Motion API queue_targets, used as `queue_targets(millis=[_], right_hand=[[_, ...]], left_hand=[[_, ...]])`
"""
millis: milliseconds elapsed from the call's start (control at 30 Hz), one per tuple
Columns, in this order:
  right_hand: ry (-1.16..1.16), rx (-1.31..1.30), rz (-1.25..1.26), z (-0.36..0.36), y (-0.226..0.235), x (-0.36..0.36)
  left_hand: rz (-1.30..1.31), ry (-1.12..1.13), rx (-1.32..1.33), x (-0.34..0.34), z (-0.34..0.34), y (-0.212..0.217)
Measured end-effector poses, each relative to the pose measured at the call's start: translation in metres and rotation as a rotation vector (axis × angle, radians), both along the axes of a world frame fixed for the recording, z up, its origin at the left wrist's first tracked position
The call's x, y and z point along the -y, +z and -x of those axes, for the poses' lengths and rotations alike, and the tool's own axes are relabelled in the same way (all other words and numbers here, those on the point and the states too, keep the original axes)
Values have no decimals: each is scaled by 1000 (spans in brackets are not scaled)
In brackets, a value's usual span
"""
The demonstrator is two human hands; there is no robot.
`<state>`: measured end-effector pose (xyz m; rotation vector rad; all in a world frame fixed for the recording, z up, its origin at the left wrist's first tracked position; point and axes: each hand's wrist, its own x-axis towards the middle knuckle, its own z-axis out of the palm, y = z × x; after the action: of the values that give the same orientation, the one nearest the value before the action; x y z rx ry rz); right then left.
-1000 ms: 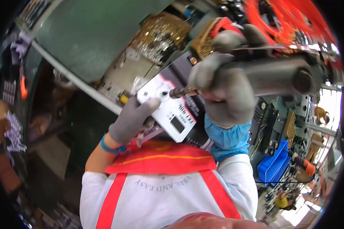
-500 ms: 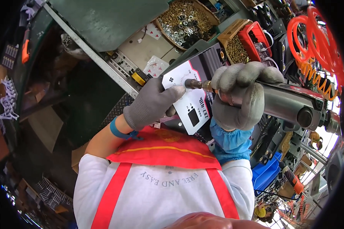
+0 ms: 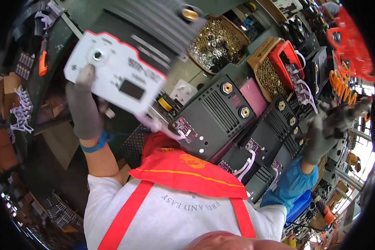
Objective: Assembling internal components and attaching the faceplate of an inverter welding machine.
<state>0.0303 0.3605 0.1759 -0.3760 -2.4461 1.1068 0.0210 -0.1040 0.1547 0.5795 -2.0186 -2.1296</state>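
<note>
My left hand (image 3: 84,104), in a grey glove, grips a black finned panel at its lower left edge. On this panel is a white label plate (image 3: 116,89) with a red edge, a dark window and a metal stud. The thumb lies on the white face, and the panel is raised at the upper left, slightly blurred. Out at the far right is my gloved right hand (image 3: 321,139), smeared by motion. A dark blurred shape (image 3: 348,114) is beside its fingers; whether the hand holds it cannot be made out.
Black vented panels (image 3: 221,112) with brass terminals, small circuit boards and white cables lie in front of me. Behind them stand a round tray of nuts and washers (image 3: 237,39), a box of brass parts (image 3: 268,77) and a red bin (image 3: 279,62). Red coiled hose (image 3: 350,50) hangs at right.
My left hand has lifted the labelled panel up and to the left. My right hand has drawn the power screwdriver away from the stud and moved far right. Vented panels have come into sight.
</note>
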Motion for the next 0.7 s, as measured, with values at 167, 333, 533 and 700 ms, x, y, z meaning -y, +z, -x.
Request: queue_targets(millis=[167, 333, 533, 700], right_hand=[[-144, 32, -365, -37, -58, -37], [-173, 65, -281, -35, -87, -24], [-107, 152, -629, -33, -78, -8], [-122, 479, -1127, -47, -46, -20]], left_hand=[[1267, 80, -224, -7, 100, -29], [1418, -191, 167, -48, 160, -103], [867, -441, -587, -68, 81, -38], [1225, -161, -508, 60, 101, -26]])
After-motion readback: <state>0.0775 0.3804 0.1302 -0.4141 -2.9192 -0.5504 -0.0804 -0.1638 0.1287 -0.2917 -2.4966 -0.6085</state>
